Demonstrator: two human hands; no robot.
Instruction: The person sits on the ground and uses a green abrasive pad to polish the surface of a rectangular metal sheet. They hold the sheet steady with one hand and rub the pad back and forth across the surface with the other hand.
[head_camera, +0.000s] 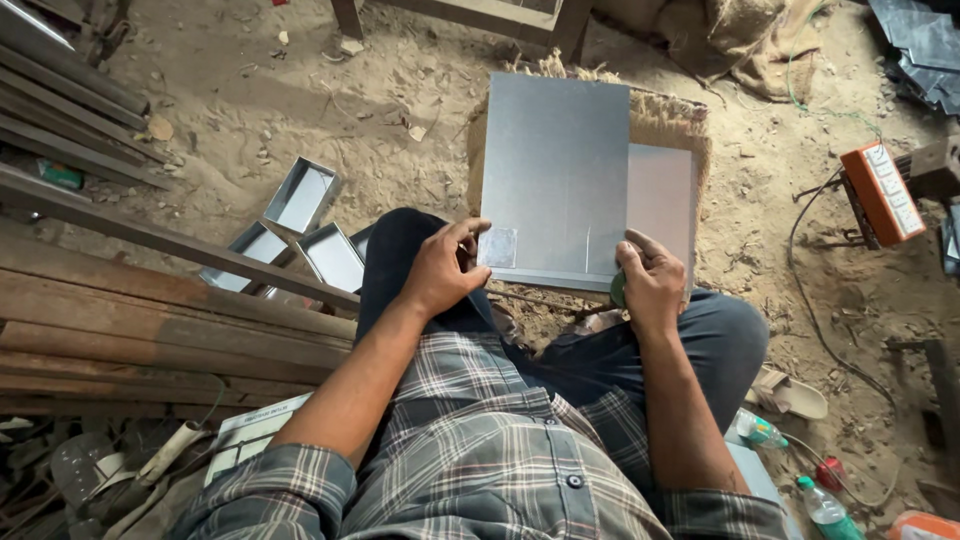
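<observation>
A flat grey sheet of metal (556, 170) rests tilted over my knees and a burlap mat (668, 112). My left hand (440, 268) grips the sheet's near left corner, thumb on top next to a small pale sticker (499, 247). My right hand (650, 283) is closed around a green-handled tool (618, 290) at the sheet's near edge; a short cut line runs up from there. A second, duller sheet (660, 200) lies under the first on the right.
Several folded metal trays (303, 195) lie on the sandy floor at left, beside long steel bars and wooden planks (150, 320). An orange box with a cable (882, 192) sits at right. Plastic bottles (826, 510) and a sandal (795, 395) lie at lower right.
</observation>
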